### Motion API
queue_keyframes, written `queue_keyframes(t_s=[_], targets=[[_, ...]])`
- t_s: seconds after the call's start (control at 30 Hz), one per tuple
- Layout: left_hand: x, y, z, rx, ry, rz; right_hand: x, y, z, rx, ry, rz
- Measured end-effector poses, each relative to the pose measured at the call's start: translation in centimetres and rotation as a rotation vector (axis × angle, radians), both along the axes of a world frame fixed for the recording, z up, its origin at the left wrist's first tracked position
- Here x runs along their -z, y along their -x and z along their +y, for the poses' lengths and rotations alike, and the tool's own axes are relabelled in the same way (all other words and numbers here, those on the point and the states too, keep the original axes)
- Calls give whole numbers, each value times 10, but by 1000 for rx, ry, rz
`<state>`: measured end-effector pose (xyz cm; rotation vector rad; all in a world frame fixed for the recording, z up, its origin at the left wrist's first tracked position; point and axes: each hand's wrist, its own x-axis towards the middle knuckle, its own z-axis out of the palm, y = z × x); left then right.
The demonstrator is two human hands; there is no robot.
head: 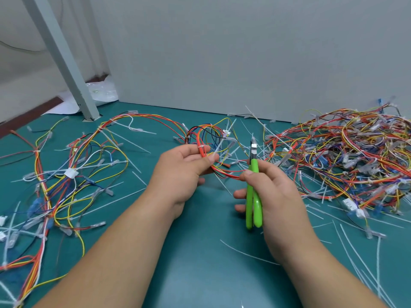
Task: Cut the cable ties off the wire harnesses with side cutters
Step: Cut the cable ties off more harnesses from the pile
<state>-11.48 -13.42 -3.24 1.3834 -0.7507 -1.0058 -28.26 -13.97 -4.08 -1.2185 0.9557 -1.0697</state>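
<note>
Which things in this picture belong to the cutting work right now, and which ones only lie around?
In the job: left hand pinching the red wire harness; white cable tie on it; right hand gripping green side cutters.
Lying about: tangled harness pile, right; spread harnesses, left; cut tie strips on the green mat; grey post.

The teal-green matted bench (200,252) shows bare surface in its near middle, the widest open lane. Left of it sprawls a loose spread of multicoloured wire harnesses (66,174). Right of it rises a dense tangled heap of multicoloured harnesses (355,156), with thin white cut cable-tie strips (378,263) strewn before it. A plain grey wall panel (244,52) closes the far edge, and a slanted grey metal post (64,58) stands at the far left.
</note>
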Motion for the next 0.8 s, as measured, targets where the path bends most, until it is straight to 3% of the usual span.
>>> queue_keyframes(t_s=[0.43, 0.8], targets=[[1, -3, -1, 16, 56, 151, 4, -4, 2, -92, 152, 186], [-1, -4, 0, -60, 89, 110, -1, 1, 5, -190, -23, 116]])
